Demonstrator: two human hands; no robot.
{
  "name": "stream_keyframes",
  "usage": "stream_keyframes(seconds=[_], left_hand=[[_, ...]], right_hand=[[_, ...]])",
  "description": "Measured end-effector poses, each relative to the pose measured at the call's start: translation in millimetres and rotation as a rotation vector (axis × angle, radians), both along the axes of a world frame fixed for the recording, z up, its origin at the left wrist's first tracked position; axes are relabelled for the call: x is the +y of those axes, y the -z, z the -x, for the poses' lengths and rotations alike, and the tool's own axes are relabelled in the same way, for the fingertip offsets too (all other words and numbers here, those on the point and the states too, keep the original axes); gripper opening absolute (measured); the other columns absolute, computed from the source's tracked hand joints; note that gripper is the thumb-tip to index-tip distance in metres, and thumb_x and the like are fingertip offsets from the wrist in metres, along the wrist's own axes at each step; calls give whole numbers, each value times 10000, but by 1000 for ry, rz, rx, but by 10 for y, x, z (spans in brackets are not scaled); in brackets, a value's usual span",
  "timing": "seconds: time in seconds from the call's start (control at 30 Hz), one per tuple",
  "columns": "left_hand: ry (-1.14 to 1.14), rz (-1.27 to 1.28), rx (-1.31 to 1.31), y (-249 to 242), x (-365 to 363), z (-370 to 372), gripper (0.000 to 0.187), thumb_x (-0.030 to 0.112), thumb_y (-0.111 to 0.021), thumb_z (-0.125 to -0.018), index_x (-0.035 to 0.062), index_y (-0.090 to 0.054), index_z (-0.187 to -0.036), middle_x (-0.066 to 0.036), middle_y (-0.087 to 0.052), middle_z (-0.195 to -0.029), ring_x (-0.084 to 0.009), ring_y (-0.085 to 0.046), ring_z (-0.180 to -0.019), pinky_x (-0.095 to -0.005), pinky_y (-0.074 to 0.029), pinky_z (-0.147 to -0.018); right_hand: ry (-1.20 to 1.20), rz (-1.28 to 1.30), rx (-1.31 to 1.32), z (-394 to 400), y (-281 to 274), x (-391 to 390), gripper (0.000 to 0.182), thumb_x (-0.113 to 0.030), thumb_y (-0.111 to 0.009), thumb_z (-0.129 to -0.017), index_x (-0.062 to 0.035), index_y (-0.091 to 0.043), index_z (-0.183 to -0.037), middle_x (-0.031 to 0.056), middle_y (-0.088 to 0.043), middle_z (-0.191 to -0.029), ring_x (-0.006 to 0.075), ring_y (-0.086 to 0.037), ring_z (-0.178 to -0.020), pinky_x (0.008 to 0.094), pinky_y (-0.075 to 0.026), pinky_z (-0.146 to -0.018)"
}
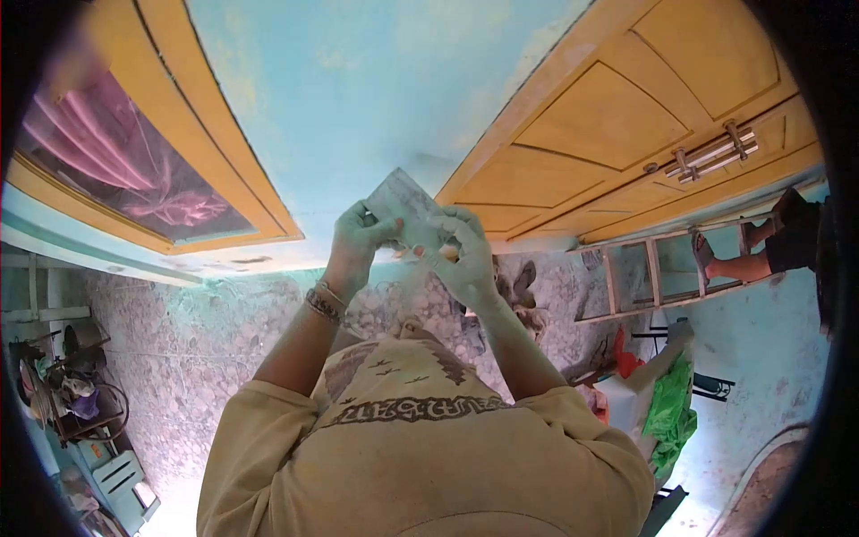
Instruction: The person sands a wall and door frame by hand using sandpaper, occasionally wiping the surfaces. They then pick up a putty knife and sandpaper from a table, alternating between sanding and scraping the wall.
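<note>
A grey, dusty sheet of sandpaper (404, 202) is held up in front of the pale blue wall (358, 80), one corner pointing upward. My left hand (360, 234) grips its left edge, with the thumb across the near face. On the other side, my right hand (465, 255) has its fingers closed on the sheet's lower right part. Pale powder coats both hands and my right forearm. A bracelet (324, 302) circles my left wrist.
A yellow-framed window (259, 215) with a pink curtain is at left, a yellow door (573, 116) at right. Another person's leg (738, 267) rests on a wooden ladder (653, 273) at far right. Below it hangs green plastic (671, 412). Sandals (523, 282) lie on the patterned floor (197, 358).
</note>
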State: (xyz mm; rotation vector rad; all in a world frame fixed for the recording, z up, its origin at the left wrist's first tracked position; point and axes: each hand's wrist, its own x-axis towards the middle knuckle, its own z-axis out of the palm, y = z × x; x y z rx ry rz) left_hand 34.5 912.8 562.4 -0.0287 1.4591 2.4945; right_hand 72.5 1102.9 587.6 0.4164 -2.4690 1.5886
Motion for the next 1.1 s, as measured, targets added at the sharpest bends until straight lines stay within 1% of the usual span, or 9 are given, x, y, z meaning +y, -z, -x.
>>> stream_keyframes(seconds=[0.07, 0.17, 0.47, 0.57, 0.67, 0.77, 0.9, 1.0, 1.1], left_hand=[[11, 10, 27, -25, 158, -21, 278, 29, -692, -846, -32, -573, -1090, -105, -676, -920, -147, -638, -733, -270, -532, -634], [16, 65, 36, -98, 280, -45, 256, 30, -690, -851, -34, -581, -1074, -77, -672, -883, -113, -595, -698, -241, -481, -585], [-100, 324, 167, -470, 235, 23, 145, 87, -684, -888, -23, -618, -955, -48, -667, -799, -65, -557, -658, -230, -463, -574], [-81, 474, 260, -610, 138, 96, 142, 92, -677, -896, -30, -636, -957, -51, -667, -791, -74, -559, -675, -252, -479, -597], [-72, 416, 351, -896, 63, 133, 158, 103, -678, -895, -21, -650, -988, -70, -671, -809, -106, -565, -667, -276, -488, -618], [-294, 733, 698, -1175, -117, 226, 179, 85, -679, -883, -1, -657, -1039, -92, -674, -857, -142, -590, -703, -285, -498, -640], [-753, 1076, 1257, -1485, -606, 517, 261, 62, -692, -855, 30, -647, -1110, -198, -565, -1261, -316, -544, -1131, -405, -438, -936], [-967, 1348, 1460, -1731, -905, 811, 383, 193, -679, -883, 49, -608, -1231, -269, -428, -1421, -418, -399, -1316, -519, -289, -1083], [-1017, 1562, 1567, -1589, -1171, 1176, 519, 365, -603, -923, 75, -544, -1349, -291, -327, -1502, -440, -273, -1416, -566, -131, -1150]], right_hand=[[55, -110, -39, 3, -35, 109, 421, 4, -689, -860, 14, -523, -1247, 119, -538, -1225, 187, -582, -1081, 308, -498, -924], [36, 404, -171, 83, 147, 84, 464, -119, -736, -856, 1, -516, -1246, 112, -618, -1034, 159, -610, -964, 283, -502, -835], [-49, 472, -218, 242, -89, -37, 307, -132, -610, -958, 43, -497, -1183, 80, -621, -963, 108, -588, -885, 265, -494, -782], [22, 577, -50, 347, -243, -228, 256, -142, -603, -963, 33, -520, -1131, 81, -612, -957, 109, -567, -852, 271, -486, -761], [100, 311, 111, 489, -589, -323, 203, -131, -599, -961, 31, -554, -1074, 85, -598, -943, 125, -559, -836, 276, -476, -753], [224, 271, 534, 818, -641, -318, 172, -128, -613, -950, 29, -586, -1015, 89, -584, -923, 139, -558, -823, 275, -470, -751], [383, 334, 810, 1284, -1004, -307, 148, -111, -636, -936, 15, -564, -965, 61, -539, -907, 128, -517, -804, 261, -447, -742], [566, 326, 946, 1531, -1265, -422, 205, -95, -660, -920, -7, -476, -936, 14, -459, -868, 79, -438, -789, 241, -417, -728], [632, 442, 1070, 1693, -1257, -565, 256, -81, -705, -884, -6, -471, -955, 4, -467, -835, 68, -442, -739, 237, -427, -683]])
